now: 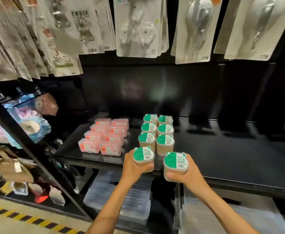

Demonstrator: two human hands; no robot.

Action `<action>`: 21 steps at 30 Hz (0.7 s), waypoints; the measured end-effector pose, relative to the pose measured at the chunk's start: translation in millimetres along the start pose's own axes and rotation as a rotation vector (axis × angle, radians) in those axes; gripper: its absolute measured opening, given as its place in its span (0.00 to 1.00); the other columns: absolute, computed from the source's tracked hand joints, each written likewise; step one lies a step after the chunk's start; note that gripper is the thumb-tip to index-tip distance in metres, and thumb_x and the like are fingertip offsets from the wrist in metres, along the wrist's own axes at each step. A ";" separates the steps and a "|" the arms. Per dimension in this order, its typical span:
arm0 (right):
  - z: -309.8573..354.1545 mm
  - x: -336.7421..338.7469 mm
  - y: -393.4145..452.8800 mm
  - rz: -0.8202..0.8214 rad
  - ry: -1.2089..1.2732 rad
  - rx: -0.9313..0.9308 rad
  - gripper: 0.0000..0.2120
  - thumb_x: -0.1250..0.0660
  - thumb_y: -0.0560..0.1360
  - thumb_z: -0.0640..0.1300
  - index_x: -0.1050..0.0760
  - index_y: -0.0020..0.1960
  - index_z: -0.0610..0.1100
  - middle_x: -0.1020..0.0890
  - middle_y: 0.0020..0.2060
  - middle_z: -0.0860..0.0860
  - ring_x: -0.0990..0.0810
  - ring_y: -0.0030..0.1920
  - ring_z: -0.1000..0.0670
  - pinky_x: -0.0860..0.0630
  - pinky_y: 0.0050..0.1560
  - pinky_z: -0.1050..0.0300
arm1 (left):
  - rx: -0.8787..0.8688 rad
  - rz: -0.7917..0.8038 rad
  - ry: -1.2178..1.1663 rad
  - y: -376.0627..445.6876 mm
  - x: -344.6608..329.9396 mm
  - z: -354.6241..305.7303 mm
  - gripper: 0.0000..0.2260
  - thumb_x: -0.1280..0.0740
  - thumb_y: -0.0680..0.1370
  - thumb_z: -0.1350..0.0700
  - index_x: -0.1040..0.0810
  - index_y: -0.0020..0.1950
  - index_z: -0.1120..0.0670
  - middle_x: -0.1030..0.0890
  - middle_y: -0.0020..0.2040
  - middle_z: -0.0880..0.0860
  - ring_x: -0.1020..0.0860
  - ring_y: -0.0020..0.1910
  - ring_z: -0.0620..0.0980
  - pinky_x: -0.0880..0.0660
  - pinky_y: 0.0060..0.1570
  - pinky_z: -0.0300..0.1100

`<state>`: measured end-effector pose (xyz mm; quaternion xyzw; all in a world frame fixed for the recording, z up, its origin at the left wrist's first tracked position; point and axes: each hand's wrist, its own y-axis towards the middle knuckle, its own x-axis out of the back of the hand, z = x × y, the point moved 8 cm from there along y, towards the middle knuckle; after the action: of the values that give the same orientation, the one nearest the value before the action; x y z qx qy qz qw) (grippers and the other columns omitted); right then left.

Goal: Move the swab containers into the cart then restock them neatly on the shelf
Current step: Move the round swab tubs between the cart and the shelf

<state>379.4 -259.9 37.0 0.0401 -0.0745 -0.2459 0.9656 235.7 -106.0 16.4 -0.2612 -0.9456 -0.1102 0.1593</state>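
Note:
Two rows of green-lidded swab containers [156, 130] stand upright on the black shelf [222, 157]. My left hand [133, 168] grips one more green-lidded container [143, 156] at the front of the left row, near the shelf's front edge. My right hand [184, 174] grips another green-lidded container [175, 163] at the front of the right row, at or just over the shelf edge. Both containers are upright, lids up.
Pink flat boxes [104, 137] sit in two rows on the shelf's left part. Blister packs [138, 26] hang overhead. Clear plastic bins [119, 196] lie on the level below. A black upright post [28, 149] bounds the shelf's left, with soft goods beyond.

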 end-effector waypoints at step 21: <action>-41.4 -15.4 22.7 -0.195 -0.046 -0.180 0.27 0.21 0.63 0.33 0.28 0.55 0.49 0.17 0.47 0.53 0.17 0.47 0.58 0.22 0.44 0.66 | 0.021 0.031 -0.084 39.5 -3.8 70.6 0.31 0.18 0.61 0.62 0.29 0.57 0.46 0.22 0.54 0.46 0.23 0.54 0.41 0.26 0.55 0.34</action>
<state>383.4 -231.0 -3.2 -0.0452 -0.0702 -0.3453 0.9348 242.5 -54.0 -45.3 -0.2787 -0.9484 -0.0866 0.1241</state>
